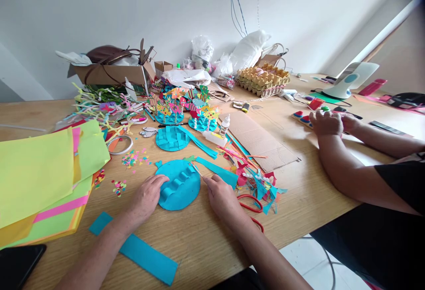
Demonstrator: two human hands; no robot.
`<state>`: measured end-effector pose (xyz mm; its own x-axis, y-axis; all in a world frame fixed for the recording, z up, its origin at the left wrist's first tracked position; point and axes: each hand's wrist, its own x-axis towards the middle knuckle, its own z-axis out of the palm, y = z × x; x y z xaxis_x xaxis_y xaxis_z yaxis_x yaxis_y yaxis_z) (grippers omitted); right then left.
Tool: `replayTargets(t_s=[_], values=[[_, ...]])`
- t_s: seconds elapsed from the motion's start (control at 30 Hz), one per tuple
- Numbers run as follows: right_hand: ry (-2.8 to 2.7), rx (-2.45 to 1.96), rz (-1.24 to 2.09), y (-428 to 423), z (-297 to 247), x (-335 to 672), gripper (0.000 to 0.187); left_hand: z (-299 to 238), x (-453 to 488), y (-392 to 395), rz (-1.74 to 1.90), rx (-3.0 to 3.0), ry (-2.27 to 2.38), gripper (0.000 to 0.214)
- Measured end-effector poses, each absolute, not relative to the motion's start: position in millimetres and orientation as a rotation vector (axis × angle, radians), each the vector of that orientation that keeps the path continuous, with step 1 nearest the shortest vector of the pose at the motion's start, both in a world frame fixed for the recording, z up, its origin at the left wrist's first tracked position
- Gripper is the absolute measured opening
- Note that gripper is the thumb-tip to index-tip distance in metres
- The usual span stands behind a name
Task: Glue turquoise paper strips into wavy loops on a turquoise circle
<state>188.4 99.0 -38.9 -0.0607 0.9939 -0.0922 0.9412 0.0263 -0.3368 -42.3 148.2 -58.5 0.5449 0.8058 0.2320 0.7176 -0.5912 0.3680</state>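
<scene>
A round blue paper-covered disc (181, 195) lies on the table in front of me, with a wavy blue paper strip (179, 181) standing in folds across it. My left hand (149, 195) grips the disc's left edge, fingers curled near the strip's left end. At the upper right edge, my right hand (221, 192) is closed on scissors; their thin pale tip points at the strip's right end, and the red handles (251, 203) show beside the wrist. A flat blue paper strip (149, 257) lies under my left forearm. Another blue strip (217, 171) is beyond my right hand.
Behind are another blue disc (172, 139), decorated fish pieces (202, 108), a glue bottle (215, 138) and cardboard (257, 139). Coloured sheets (36, 170) and a phone (21, 263) are left. Paper scraps (265, 188) lie right, near another person's hands (327, 124).
</scene>
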Motion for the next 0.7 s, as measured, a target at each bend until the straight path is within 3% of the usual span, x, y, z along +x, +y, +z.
replayTargets(t_s=[0.7], values=[[-2.224,-2.046,0.407,98.4,-42.9,187.2,0.036,-58.8,-42.7,149.4,0.579,2.516,1.271,0.038]])
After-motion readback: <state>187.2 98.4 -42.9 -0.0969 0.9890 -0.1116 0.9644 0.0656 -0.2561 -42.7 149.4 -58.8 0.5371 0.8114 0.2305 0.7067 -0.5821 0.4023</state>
